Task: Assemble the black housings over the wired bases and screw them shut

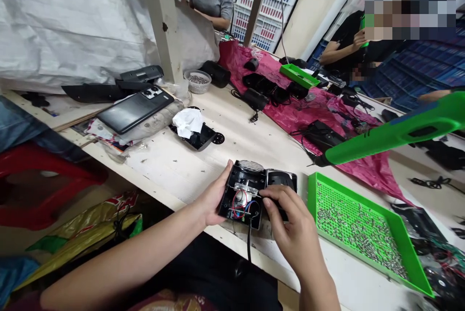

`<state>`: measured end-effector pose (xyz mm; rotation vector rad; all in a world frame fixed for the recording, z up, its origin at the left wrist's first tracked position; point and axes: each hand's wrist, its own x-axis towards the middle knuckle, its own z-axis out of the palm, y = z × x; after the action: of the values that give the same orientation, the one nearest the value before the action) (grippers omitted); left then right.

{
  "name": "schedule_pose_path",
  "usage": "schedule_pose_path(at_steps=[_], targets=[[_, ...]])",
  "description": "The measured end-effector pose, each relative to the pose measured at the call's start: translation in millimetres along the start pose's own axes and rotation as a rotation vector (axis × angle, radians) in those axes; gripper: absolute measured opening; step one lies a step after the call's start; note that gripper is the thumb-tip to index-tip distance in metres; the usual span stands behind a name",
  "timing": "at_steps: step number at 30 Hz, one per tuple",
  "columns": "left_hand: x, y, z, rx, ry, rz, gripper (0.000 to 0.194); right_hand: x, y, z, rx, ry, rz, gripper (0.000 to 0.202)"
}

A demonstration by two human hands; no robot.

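Note:
An opened black device housing (236, 175) is in my left hand (213, 198), whose thumb lies along its left side; the fingers underneath are hidden. Inside sit a motor (240, 198) and red and blue wires, and a black cable (249, 243) hangs from the near end. At the housing's right edge, my right hand (290, 214) has thumb and index finger brought together. Whatever they pinch is too small to make out. Partly behind that hand is another black part (281, 177). A green electric screwdriver (385, 139) points down toward the table, to the right of both hands.
To the right stands a green tray (313, 194) of small screws. A black shell with white tissue (188, 123), a phone (136, 110) and a screw tub (198, 87) lie farther left. Pink plastic sheeting (279, 112) carries black parts. Two people sit across the table.

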<state>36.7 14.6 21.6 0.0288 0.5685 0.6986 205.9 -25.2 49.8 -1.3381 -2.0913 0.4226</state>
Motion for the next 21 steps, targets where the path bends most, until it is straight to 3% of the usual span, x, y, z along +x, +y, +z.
schedule_pose_path(at_steps=[8, 15, 21], targets=[[3, 0, -0.1, -0.001, -0.043, 0.008, 0.069, -1, 2, 1, 0.03, 0.032, 0.034, 0.013], [1, -3, 6.5, 0.089, 0.099, 0.058, 0.067, -1, 12, -1, -0.093, -0.033, -0.012, 0.007], [1, -4, 8.6, 0.135, 0.152, 0.059, 0.068, 0, 18, -2, -0.096, -0.048, -0.04, 0.007]])
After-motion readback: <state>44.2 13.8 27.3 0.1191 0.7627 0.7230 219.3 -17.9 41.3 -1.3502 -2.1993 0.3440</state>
